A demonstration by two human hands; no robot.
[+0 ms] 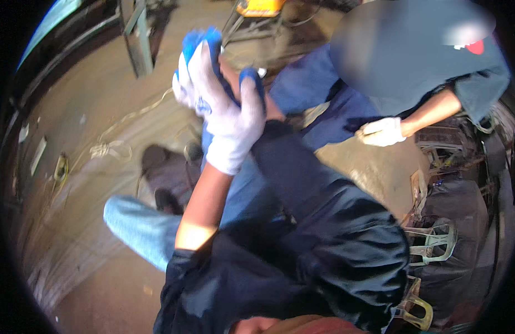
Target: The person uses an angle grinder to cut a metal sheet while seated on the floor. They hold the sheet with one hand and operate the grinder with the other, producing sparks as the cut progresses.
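Observation:
My left hand [230, 113], in a white knit glove with blue on the fingers and palm side, is raised in front of me. Its fingers point up and away, and the thumb stands apart from them. Just behind it, my right hand [228, 77] shows only as a strip of bare skin. The left glove covers most of it, so its fingers cannot be made out. A dark long sleeve [293, 161] leads to that hand. Blue and white material [193, 42] at the fingertips is blurred; whether it all belongs to the left glove is unclear.
At the right, a co-worker in dark clothes [413, 61] sits close by, with a white-gloved hand [381, 132] low. An orange machine [260, 8] on a stand is ahead. String [104, 149] lies on the floor at left, near a metal post [137, 44]. Plastic chairs [435, 243] stand right.

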